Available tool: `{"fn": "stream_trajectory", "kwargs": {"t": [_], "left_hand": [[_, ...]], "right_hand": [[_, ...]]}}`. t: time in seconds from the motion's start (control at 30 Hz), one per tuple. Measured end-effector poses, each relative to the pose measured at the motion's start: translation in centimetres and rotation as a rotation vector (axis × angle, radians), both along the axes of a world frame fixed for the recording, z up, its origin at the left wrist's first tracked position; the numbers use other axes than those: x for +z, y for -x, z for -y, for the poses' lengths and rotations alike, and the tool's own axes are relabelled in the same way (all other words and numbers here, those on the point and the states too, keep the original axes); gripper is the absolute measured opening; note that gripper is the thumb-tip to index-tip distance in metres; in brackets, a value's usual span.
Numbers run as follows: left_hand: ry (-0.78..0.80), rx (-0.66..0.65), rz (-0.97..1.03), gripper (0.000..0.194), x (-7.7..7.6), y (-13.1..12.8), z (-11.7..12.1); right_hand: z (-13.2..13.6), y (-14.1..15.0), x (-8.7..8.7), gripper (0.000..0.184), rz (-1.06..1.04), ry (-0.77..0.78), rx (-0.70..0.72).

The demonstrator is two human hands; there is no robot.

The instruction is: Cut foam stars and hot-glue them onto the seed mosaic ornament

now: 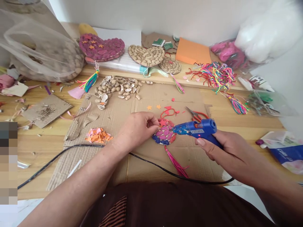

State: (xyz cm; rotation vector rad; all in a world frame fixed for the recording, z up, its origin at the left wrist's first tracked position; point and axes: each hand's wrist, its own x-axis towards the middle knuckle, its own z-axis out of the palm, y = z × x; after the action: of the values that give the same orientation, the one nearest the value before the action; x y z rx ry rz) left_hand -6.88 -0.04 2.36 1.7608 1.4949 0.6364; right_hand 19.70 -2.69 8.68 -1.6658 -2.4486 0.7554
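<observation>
A round ornament [163, 135] covered with painted peanut shells in pink, blue and red lies on the cardboard [151, 164]. A red star [162, 122] sits at its upper part, and a pink tassel [176, 162] trails from its lower edge. My left hand [139, 127] is closed in a pinch at the ornament's upper left edge, close to the star; what lies between the fingertips is hidden. In my right hand [227, 148] is a blue glue gun [203, 130], its nozzle pointing left at the ornament's right side. A red cord loop [168, 112] curves above the ornament.
Red-handled pliers [197, 115] lie behind the glue gun. A black cord [153, 163] crosses the cardboard in front. Peanut shells [118, 88], orange scraps [98, 135] and two orange stars [153, 107] lie around. Heart-shaped shell pieces [146, 55] and colourful threads [217, 75] stand at the back.
</observation>
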Motion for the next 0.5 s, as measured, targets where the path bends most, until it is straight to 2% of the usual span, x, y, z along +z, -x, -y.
{"fn": "stream_trajectory", "kwargs": {"t": [0.5], "left_hand": [[0.029,-0.013,-0.003,0.008,-0.04,0.07,-0.11]], "right_hand": [[-0.18,0.35,0.41,0.045,0.078,-0.005,0.022]]}}
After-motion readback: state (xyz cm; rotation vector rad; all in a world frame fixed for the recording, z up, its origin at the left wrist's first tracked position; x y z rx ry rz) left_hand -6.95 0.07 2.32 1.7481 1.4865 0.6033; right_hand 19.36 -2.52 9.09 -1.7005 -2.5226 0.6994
